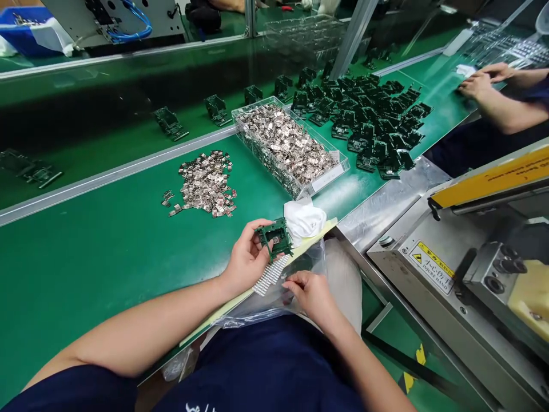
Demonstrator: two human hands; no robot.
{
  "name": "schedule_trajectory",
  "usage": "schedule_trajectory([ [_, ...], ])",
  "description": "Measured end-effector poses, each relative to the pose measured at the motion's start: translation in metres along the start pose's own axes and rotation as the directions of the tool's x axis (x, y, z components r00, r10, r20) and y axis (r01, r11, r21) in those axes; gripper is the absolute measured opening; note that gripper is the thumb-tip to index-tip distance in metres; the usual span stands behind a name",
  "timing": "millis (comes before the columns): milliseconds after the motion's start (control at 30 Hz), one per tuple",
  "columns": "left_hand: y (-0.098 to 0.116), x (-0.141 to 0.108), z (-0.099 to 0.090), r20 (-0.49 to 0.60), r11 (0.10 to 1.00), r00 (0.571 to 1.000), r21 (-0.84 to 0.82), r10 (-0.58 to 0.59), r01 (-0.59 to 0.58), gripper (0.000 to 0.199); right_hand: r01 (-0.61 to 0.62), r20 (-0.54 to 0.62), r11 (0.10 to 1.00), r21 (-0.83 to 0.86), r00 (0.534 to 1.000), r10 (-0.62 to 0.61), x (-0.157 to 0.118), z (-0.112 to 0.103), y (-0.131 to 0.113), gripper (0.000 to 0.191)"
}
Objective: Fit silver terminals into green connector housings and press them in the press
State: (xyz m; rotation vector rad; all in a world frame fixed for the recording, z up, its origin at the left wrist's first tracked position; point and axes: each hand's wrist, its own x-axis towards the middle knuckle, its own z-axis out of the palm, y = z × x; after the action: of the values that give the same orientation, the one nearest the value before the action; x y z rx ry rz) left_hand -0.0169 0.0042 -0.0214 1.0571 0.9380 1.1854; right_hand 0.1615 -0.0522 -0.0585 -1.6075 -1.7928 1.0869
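My left hand (251, 254) grips a dark green plastic housing (278, 236), a boxy frame with a square opening; my thumb lies at its near side. A small metal piece (275, 240) shows inside the opening. Lower and to the right, my right hand (309, 292) is closed in a pinch near the table edge; what its fingertips hold, if anything, is too small to make out. Between the hands lies a sheet with rows of small whitish pieces (271, 276). A clear plastic bag (257, 309) hangs at the edge below it. A crumpled white cloth (304, 218) touches the yellow edge strip.
Loose metal clips (206, 184) lie heaped on the green table (128, 240). Behind stands a clear bin (328, 182) full of similar clips. Many dark housings (369, 123) are piled beyond. A metal machine (412, 229) flanks my right; a co-worker's hands (482, 80) are farther off.
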Motion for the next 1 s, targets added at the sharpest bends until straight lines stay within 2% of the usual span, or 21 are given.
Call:
schedule_trajectory([
  [67,-0.002,-0.001,-0.002,0.009,0.999,1.000,0.022,0.025,-0.026,0.035,0.035,-0.064,0.999,0.008,0.997,-0.034,-0.003,-0.013,-0.011,0.018],
  [200,-0.007,-0.003,-0.007,0.022,0.987,0.994,0.121,0.104,-0.106,0.036,0.148,-0.203,0.978,0.150,0.972,-0.117,-0.005,-0.031,-0.043,0.015],
  [300,-0.007,-0.005,-0.008,0.031,0.970,0.989,0.193,0.142,-0.145,0.037,0.250,-0.335,0.949,0.193,0.926,-0.176,0.004,-0.030,-0.062,0.008],
  [433,-0.006,-0.008,-0.009,0.048,0.951,0.984,0.251,0.173,-0.180,0.035,0.351,-0.489,0.926,0.141,0.838,-0.243,0.019,-0.017,-0.072,0.006],
  [567,-0.006,-0.011,-0.009,0.075,0.946,0.981,0.261,0.178,-0.191,0.035,0.376,-0.505,0.927,0.006,0.801,-0.322,0.026,-0.009,-0.071,0.009],
  [700,-0.004,-0.012,-0.008,0.132,0.959,0.976,0.204,0.174,-0.198,0.036,0.404,-0.508,0.911,-0.084,0.769,-0.388,0.027,-0.006,-0.070,0.016],
  [867,0.000,-0.013,-0.006,0.152,0.944,0.966,0.224,0.211,-0.242,0.035,0.353,-0.482,0.923,-0.151,0.789,-0.381,0.027,-0.004,-0.074,0.013],
  [1000,-0.002,-0.015,-0.007,0.144,0.936,0.974,0.283,0.175,-0.210,0.036,0.335,-0.490,0.926,-0.171,0.787,-0.375,0.026,-0.006,-0.080,0.010],
])
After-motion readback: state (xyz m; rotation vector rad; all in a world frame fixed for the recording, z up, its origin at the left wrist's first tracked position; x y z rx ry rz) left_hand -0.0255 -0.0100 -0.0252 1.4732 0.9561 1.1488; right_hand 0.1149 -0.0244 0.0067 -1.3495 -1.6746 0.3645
